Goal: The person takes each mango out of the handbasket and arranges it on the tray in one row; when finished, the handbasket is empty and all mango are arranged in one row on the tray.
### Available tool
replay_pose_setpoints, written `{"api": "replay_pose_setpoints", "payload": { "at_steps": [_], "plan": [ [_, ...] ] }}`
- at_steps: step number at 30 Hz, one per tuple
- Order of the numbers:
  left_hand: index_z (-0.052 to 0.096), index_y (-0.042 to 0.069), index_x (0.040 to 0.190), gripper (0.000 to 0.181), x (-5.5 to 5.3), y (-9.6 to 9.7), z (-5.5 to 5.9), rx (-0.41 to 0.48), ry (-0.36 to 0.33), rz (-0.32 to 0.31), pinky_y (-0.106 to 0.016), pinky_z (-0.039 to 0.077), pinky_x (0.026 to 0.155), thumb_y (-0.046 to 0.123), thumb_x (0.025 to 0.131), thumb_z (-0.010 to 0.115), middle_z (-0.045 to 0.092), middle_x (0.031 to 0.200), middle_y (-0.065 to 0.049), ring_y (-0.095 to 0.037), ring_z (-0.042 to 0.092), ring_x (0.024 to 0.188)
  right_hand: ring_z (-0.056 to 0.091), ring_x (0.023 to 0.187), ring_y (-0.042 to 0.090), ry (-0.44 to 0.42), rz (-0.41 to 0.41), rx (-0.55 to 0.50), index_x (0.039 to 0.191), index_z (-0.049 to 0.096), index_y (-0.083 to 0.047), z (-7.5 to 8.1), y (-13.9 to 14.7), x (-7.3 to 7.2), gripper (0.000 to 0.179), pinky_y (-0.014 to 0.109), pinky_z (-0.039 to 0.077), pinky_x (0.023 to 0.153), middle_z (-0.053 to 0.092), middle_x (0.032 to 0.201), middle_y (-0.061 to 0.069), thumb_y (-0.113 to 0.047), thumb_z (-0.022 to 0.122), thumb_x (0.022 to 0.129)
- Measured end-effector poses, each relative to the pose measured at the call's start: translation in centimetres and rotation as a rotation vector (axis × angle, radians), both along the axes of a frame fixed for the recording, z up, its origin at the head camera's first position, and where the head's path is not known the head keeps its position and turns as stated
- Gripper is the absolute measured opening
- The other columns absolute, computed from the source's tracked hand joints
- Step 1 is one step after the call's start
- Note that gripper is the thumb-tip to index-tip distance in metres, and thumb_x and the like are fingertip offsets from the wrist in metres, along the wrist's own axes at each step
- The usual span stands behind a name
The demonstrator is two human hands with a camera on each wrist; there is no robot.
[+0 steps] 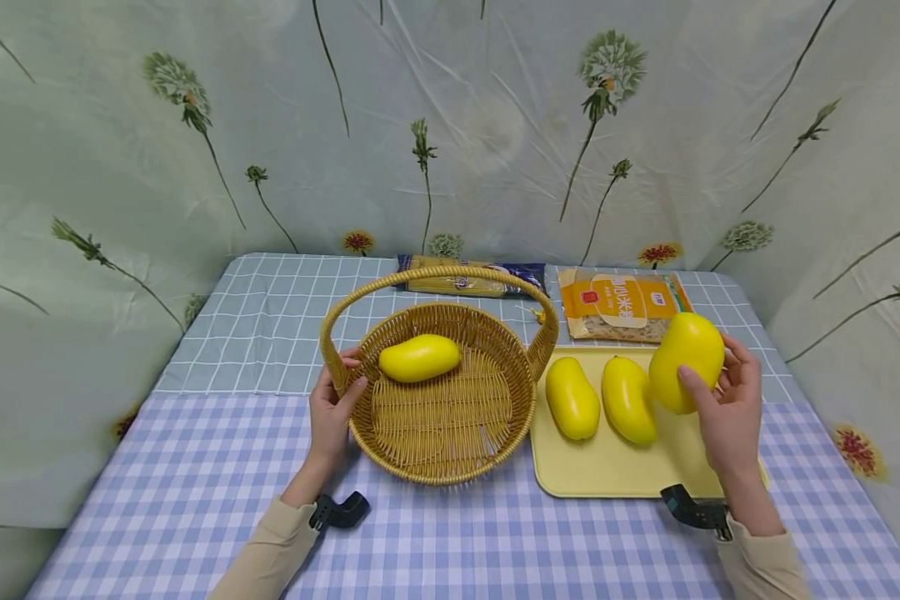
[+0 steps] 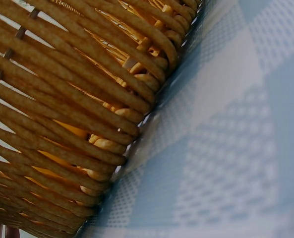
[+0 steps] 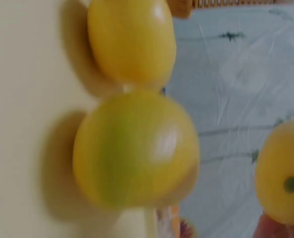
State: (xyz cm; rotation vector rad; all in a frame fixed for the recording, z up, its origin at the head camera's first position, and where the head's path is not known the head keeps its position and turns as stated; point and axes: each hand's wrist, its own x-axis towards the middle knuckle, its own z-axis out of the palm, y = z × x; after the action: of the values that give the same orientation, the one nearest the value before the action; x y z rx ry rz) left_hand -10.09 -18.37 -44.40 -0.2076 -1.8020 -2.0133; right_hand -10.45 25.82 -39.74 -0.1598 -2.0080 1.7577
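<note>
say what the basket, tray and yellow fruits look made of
The basket looks like wicker or plastic rattan, slightly glossy, from its interwoven strands. The tray seems plastic, fairly matte: smooth, even colour. The yellow fruits have shiny skin with highlights; real or plastic, I can't tell.

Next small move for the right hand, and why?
Probably carry its yellow mango left over the basket: the right hand holds it clear of the tray, a second mango lies in the basket, and the left hand holds the basket's side.
</note>
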Motion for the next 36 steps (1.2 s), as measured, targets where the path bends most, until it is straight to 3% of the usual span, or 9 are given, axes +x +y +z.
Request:
{"api": "replay_pose_setpoints", "payload": {
  "at_steps": [4,10,19,24,31,36],
  "plan": [
    [0.042,-0.022,0.108,0.021,0.3,0.2,0.7,-0.008,0.002,0.004,-0.029,0.033,0.1,-0.017,0.089,0.049,0.04,0.129,-0.036,-0.031,0.042,0.122,0.048,0.098,0.015,-0.09,-0.029,0.018,0.14,0.04,-0.015,-0.7,1.5,-0.5,0.057,0.009,0.043,0.077,0.044,0.116,0.001,-0.002,0.062,0.09],
    [0.042,-0.022,0.107,0.02,0.2,0.3,0.6,-0.012,0.005,0.008,-0.026,0.034,0.099,-0.018,0.089,0.049,0.041,0.129,-0.036,-0.026,0.044,0.121,0.046,0.093,0.007,-0.27,-0.029,0.227,0.144,0.037,-0.019,-2.4,3.4,-1.0,0.057,0.007,0.04,0.073,0.043,0.113,-0.006,-0.022,0.062,0.093],
    [0.042,-0.023,0.107,0.02,0.2,0.3,0.5,-0.004,0.014,0.005,-0.025,0.034,0.099,-0.018,0.089,0.048,0.041,0.129,-0.036,-0.027,0.044,0.121,0.04,0.091,0.016,-0.372,0.005,0.392,0.146,0.035,-0.027,-6.2,6.7,-2.3,0.065,0.011,0.039,0.066,0.04,0.121,0.009,-0.043,0.062,0.09],
    [0.042,-0.023,0.107,0.02,0.2,0.2,0.6,-0.002,0.012,0.006,-0.027,0.034,0.1,-0.018,0.089,0.048,0.041,0.128,-0.035,-0.03,0.043,0.121,0.038,0.096,0.027,-0.446,0.028,0.392,0.148,0.031,-0.016,-5.3,6.1,-2.0,0.069,0.019,0.039,0.065,0.038,0.127,0.02,-0.041,0.061,0.09],
    [0.042,-0.023,0.107,0.02,0.3,0.2,0.6,0.001,0.016,0.002,-0.026,0.034,0.099,-0.018,0.089,0.048,0.041,0.129,-0.035,-0.032,0.043,0.121,0.035,0.093,0.026,-0.527,0.06,0.426,0.149,0.025,-0.01,-3.8,5.0,-1.2,0.076,0.02,0.038,0.056,0.036,0.121,0.02,-0.046,0.057,0.091],
    [0.042,-0.022,0.107,0.02,0.3,0.2,0.6,0.0,0.023,0.002,-0.026,0.035,0.098,-0.019,0.088,0.048,0.043,0.128,-0.033,-0.031,0.043,0.121,0.035,0.1,0.035,-0.553,0.125,0.422,0.147,0.022,0.0,-3.7,5.1,-0.9,0.078,0.022,0.037,0.064,0.034,0.127,0.03,-0.045,0.056,0.093]
  ]
}}
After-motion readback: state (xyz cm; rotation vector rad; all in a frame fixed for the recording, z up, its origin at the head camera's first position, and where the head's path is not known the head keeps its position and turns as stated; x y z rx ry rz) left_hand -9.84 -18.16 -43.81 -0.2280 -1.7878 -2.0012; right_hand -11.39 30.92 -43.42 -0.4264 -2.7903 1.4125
